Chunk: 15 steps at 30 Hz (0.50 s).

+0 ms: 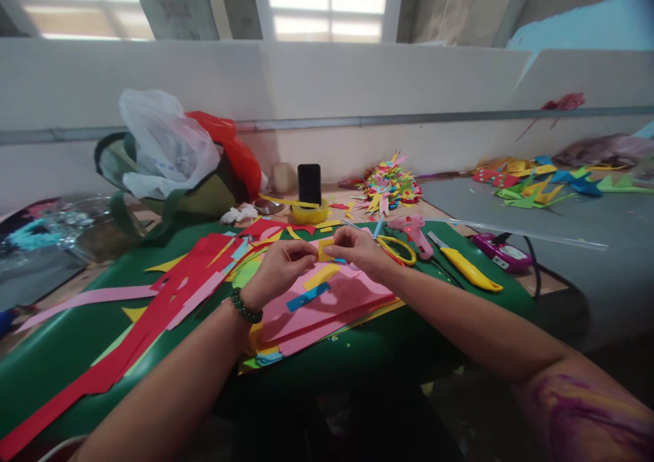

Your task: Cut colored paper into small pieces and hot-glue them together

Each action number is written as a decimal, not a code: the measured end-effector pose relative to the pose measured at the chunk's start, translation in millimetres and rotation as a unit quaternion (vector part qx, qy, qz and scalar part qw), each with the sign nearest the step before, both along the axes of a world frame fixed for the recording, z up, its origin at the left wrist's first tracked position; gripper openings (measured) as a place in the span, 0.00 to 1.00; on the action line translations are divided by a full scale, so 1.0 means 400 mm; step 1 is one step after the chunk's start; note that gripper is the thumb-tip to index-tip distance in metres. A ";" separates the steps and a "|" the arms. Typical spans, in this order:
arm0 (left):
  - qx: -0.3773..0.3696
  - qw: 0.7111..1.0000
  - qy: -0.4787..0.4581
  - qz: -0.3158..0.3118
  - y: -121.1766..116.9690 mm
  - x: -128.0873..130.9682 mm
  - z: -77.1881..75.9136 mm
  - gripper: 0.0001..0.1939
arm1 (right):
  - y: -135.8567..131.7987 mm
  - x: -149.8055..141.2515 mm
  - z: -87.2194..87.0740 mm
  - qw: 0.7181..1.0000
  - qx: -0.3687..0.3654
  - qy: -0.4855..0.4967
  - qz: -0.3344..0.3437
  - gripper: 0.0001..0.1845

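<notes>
Between my two hands is a small yellow paper piece (326, 249), pinched at its left side by my left hand (280, 270) and at its right by my right hand (362, 249). Both hands hover over a stack of pink sheets (327, 305). On that stack lie a yellow paper strip (321, 276) and a blue paper strip (308, 297), just below my fingers. Yellow-handled scissors (398, 249) rest beyond my right wrist, partly hidden by it. A pink glue gun (413, 234) stands beside them.
Red paper strips (178, 285) spread across the green mat (168, 346) at left. A yellow knife (470, 268) and a purple device (503, 252) lie at right. Behind are a phone (309, 185) on a yellow tape roll (309, 212), a paper-flower pile (391, 186) and a bag (204, 189).
</notes>
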State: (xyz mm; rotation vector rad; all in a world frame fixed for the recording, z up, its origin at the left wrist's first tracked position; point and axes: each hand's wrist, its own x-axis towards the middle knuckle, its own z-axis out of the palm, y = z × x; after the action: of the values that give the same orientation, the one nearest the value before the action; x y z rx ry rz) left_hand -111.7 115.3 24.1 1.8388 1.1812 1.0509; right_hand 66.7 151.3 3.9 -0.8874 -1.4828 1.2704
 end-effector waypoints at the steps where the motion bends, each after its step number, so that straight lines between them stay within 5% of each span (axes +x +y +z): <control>1: 0.006 1.000 0.006 -0.003 0.000 0.000 0.001 0.08 | 0.000 0.000 0.000 1.000 0.000 0.010 0.002 0.25; 15: 0.046 0.996 0.071 -0.032 -0.010 0.007 0.013 0.07 | 0.000 0.011 0.001 0.998 -0.024 0.035 0.054 0.24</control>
State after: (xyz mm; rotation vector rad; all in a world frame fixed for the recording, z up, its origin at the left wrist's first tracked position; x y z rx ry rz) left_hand -108.8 111.3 29.3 2.0388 1.1631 0.9671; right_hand 71.2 151.2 4.4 -0.7939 -1.4678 1.4073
